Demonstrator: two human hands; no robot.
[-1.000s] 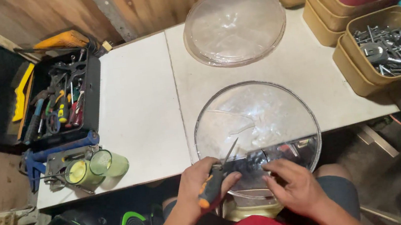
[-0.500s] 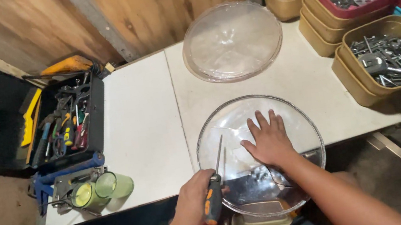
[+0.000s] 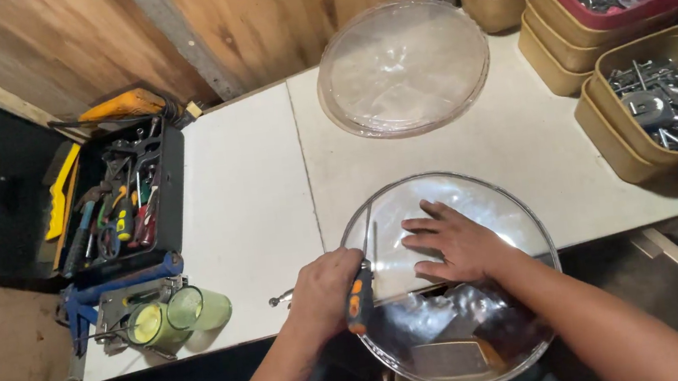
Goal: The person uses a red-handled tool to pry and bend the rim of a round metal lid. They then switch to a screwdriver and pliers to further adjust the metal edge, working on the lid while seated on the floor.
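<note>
My left hand (image 3: 325, 290) grips a screwdriver (image 3: 361, 290) with a black and orange handle, its thin shaft pointing up along the left rim of a clear round plastic dome (image 3: 485, 199). My right hand (image 3: 455, 241) lies flat, fingers spread, on top of that dome, pressing it down. The dome hangs half over the white table's (image 3: 256, 208) near edge. A second clear dome (image 3: 403, 66) rests further back on the table.
An open black toolbox (image 3: 115, 203) full of hand tools sits at the left. A blue tool and green-tinted goggles (image 3: 175, 316) lie near the table's left front corner. Tan and red bins of metal hardware (image 3: 670, 106) stand at the right. A small screw (image 3: 277, 300) lies beside my left hand.
My right hand moved from under the dome's near edge onto its top and now lies flat. My left hand with the screwdriver rose to the dome's left rim. The camera tilted forward.
</note>
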